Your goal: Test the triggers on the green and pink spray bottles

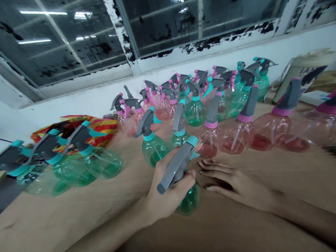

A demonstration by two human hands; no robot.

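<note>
My left hand [166, 189] is wrapped round the neck of a green spray bottle [190, 201] with a grey trigger head and a turquoise nozzle. The bottle is near the front of the table, its lower body showing below my fingers. To its right, my right hand [233, 180] has its fingers stretched out low over the tabletop, holding nothing. Whether the fingertips touch the wood I cannot tell. Just beyond my hands stand another green spray bottle [154, 150] and a pink spray bottle [209, 142] with a pink collar.
Several green bottles [102, 162] stand at the left, before a red and yellow bag [103, 125]. More pink and green bottles [195, 111] crowd the back of the wooden table [127, 205] by the wall. A cream bag [301, 70] stands back right, below a window [207, 16].
</note>
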